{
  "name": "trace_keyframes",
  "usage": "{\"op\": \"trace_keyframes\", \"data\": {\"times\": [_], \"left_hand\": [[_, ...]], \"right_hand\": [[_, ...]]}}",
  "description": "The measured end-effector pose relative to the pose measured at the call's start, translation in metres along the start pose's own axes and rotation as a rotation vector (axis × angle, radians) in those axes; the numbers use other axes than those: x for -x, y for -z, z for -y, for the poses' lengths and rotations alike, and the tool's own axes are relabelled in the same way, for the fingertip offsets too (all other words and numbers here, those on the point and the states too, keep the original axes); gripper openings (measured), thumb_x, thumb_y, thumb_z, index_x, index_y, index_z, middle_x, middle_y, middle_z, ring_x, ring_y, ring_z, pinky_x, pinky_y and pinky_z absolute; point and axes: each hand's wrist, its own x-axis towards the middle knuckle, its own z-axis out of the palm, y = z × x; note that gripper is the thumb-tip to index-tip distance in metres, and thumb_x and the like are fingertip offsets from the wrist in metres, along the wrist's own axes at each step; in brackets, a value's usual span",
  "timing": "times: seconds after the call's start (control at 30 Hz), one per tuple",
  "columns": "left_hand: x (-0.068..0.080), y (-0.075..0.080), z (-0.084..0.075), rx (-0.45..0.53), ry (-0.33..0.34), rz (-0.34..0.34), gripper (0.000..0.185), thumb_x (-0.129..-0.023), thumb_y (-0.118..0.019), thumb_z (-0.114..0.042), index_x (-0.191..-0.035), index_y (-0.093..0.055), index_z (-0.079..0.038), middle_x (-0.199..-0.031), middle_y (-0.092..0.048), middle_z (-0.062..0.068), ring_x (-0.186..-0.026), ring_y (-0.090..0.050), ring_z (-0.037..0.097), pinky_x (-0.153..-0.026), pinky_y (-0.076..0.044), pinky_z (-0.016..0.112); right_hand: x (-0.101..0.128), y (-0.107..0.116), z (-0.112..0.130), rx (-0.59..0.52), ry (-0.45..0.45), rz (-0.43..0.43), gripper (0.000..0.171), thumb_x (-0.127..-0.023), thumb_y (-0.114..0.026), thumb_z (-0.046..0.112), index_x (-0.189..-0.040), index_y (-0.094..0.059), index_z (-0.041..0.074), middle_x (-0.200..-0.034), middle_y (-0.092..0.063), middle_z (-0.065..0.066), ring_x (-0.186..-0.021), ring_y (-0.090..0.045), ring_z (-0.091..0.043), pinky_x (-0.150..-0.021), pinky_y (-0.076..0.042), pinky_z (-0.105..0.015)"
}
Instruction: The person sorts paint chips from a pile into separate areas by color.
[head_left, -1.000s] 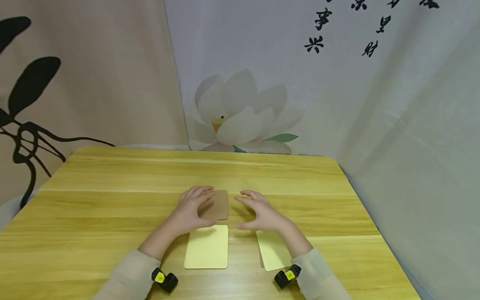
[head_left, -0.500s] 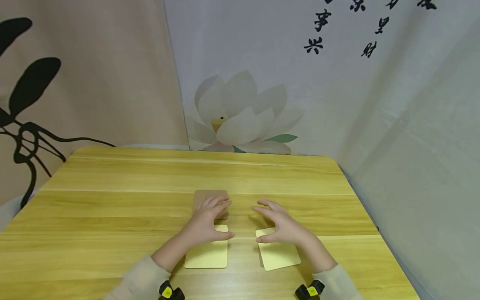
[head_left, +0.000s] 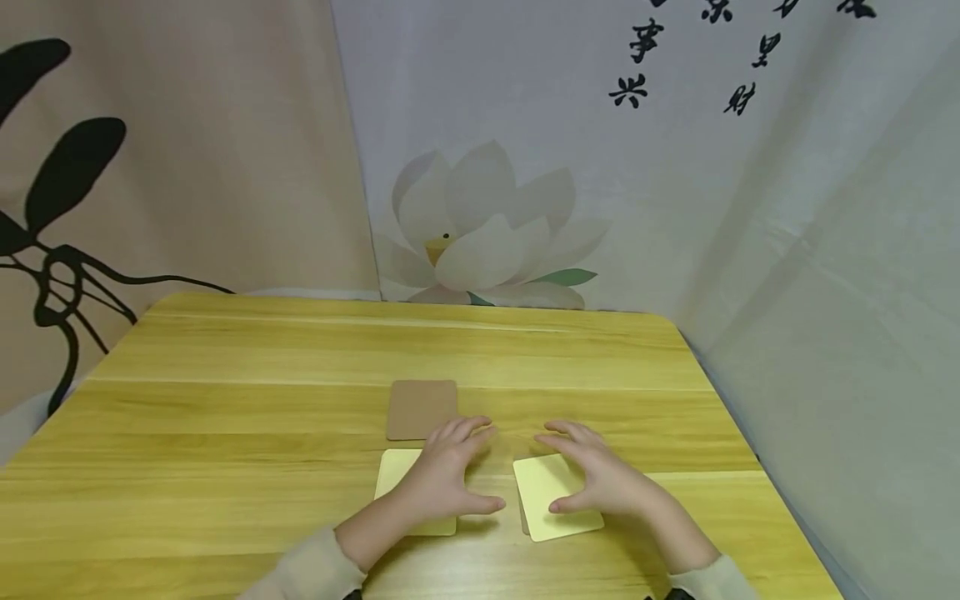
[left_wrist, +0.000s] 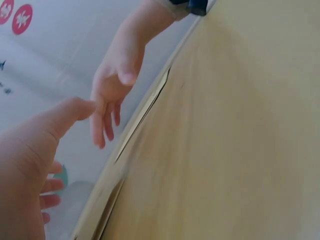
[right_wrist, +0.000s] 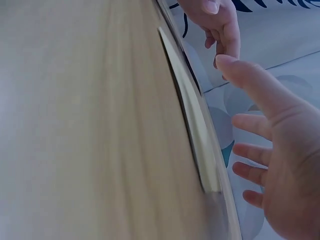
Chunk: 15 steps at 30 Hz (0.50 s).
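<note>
In the head view, three groups of rounded cards lie on the wooden table: a brown card [head_left: 412,408] behind, a pale yellow card [head_left: 392,477] in front of it, and a second yellow card [head_left: 542,492] to the right, turned askew over a brown one. My left hand [head_left: 447,477], fingers spread and slightly bent, overlaps the right part of the front yellow card and holds nothing. Thumb apart from its fingers, my right hand [head_left: 606,477] hovers over the right yellow card, also holding nothing. Both wrist views show the palms [left_wrist: 22,170] facing each other above the tabletop.
The light wooden table [head_left: 225,467] stretches well to both sides of the cards. Behind it hangs a pale cloth backdrop [head_left: 675,217] printed with a lotus, dark leaves and black characters.
Both hands have moved to the right and nearer the person. The left hand has come off the brown card, and the right hand has come back over the right yellow card. The cards lie where they were.
</note>
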Motion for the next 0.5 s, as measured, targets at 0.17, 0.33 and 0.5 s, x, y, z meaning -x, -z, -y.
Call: {"op": "trace_keyframes", "data": {"times": [0.17,0.33,0.5], "left_hand": [[0.000,-0.011,-0.012,-0.015,0.021,0.059,0.096,-0.067,-0.078,-0.057,-0.142,-0.045,-0.006,-0.147,-0.036,0.007,-0.134,-0.029,0.029,-0.106,-0.020,0.059],[0.000,-0.021,-0.021,-0.043,-0.004,0.090,0.098,-0.068,-0.074,-0.063,-0.141,-0.045,-0.005,-0.147,-0.036,0.009,-0.134,-0.030,0.030,-0.107,-0.022,0.058],[-0.001,-0.032,-0.027,-0.089,-0.042,0.107,0.101,-0.068,-0.069,-0.069,-0.141,-0.045,-0.002,-0.145,-0.039,0.010,-0.132,-0.033,0.029,-0.105,-0.026,0.058]], "right_hand": [[0.011,0.002,-0.003,0.017,-0.006,0.004,0.089,-0.067,-0.083,0.044,-0.144,-0.045,0.019,-0.153,-0.027,-0.009,-0.137,-0.021,-0.036,-0.101,-0.025,-0.066],[0.021,0.003,-0.010,0.039,-0.012,0.011,0.091,-0.065,-0.084,0.047,-0.143,-0.046,0.017,-0.152,-0.029,-0.010,-0.136,-0.024,-0.036,-0.100,-0.027,-0.064],[0.029,0.004,-0.015,0.053,-0.021,0.022,0.094,-0.064,-0.084,0.049,-0.143,-0.046,0.018,-0.151,-0.030,-0.006,-0.135,-0.025,-0.032,-0.101,-0.028,-0.060]]}}
